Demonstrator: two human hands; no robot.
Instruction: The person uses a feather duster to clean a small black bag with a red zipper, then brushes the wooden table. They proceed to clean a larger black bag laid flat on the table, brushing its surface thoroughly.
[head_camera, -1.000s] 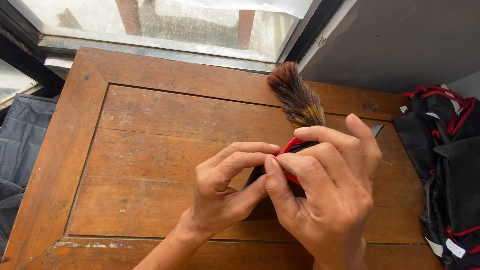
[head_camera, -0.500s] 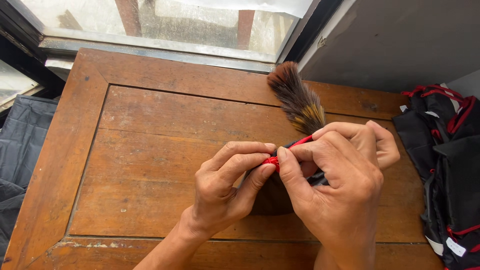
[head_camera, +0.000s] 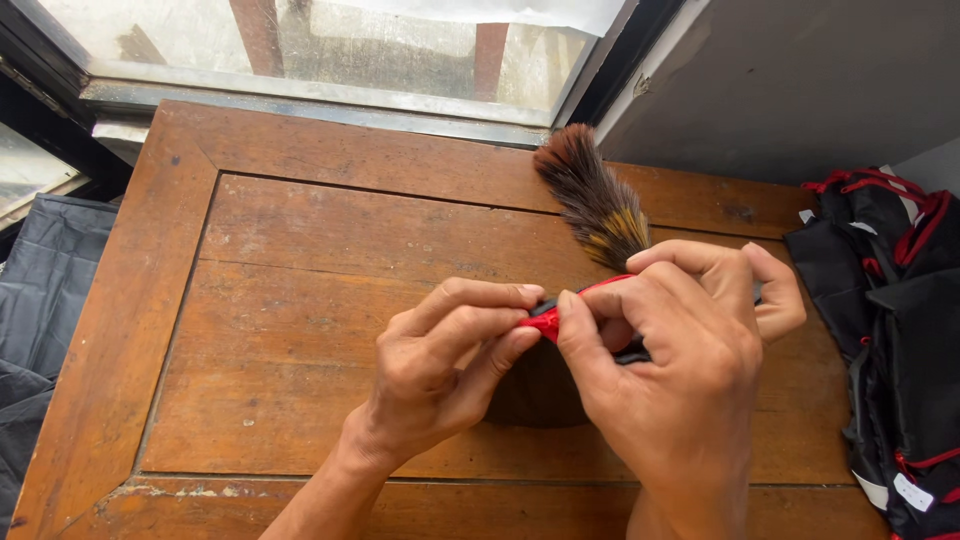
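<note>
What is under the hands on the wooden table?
A dark rounded shape lies beneath both hands; what it is stays covered. The feather tuft sticks out beyond the right hand.

Soft daylight from the window (head_camera: 330, 50) beyond the hands (head_camera: 560, 380) lights a sharp view, with a faint shadow beneath them.

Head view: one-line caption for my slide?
Both hands, left hand and right hand, pinch a red strip beside a feather brush.

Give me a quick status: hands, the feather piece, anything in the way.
Left hand and right hand both pinching red strip. Brown feather tuft sticks out beyond right hand, over wooden table. Black-and-red bag at right, apart.
</note>
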